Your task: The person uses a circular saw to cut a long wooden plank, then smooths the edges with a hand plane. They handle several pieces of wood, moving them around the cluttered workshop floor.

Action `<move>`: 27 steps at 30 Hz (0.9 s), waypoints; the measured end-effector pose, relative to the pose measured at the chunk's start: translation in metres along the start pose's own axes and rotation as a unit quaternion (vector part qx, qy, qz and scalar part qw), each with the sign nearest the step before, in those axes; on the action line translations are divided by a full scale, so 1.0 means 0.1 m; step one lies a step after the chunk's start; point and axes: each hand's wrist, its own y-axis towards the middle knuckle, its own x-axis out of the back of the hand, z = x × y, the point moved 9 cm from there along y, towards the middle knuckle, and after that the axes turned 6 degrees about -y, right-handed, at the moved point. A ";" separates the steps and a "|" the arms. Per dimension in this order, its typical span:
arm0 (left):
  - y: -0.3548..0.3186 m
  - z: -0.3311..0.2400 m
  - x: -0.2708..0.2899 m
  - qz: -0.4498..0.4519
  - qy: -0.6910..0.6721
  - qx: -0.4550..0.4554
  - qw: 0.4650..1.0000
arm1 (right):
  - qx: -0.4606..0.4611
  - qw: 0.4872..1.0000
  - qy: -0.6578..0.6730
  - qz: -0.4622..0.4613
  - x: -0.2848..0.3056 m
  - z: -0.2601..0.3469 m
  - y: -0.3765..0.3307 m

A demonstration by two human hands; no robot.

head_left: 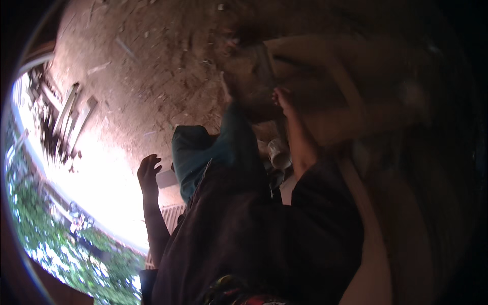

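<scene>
Shadow covers most of the right half of the view, and we can make out little there beyond pale curved shapes that we cannot name. We look down over a dark brown garment (254,239) and one blue-clad leg (213,152) stretching away toward bare earth ground (152,76) strewn with twigs and chips.

We see two hands. Our left hand (148,173) is raised on the sunlit side with fingers loosely spread and curled, released and holding nothing; it touches no object. Our right hand (282,99) reaches forward into the dim area, its fingers bent against a dark upright tool or blade (265,63). Blur and shadow keep us from telling whether it truly grips that tool, or what the tool is.

One small pale cylindrical container (278,153) lies just beside the right forearm, near the knee; its open end faces us, but its contents are too dark to see.

At far left, several weathered planks (71,117) lie in a loose pile on the ground, overexposed by harsh sunlight so we cannot count them exactly. Green foliage (76,249) curves along the lower left rim, cut off by the lens edge.
</scene>
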 end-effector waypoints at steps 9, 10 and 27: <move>0.27 0.12 0.34 -0.030 0.122 0.103 0.987 | -0.109 0.937 0.252 -0.215 0.43 -0.55 1.80; 0.33 0.07 0.41 -0.022 0.134 0.108 0.985 | -0.097 0.927 0.277 -0.235 0.45 -0.50 1.86; 1.72 -1.43 -0.10 0.176 0.200 -0.051 0.962 | 0.026 0.895 0.317 -0.314 0.72 0.63 0.75</move>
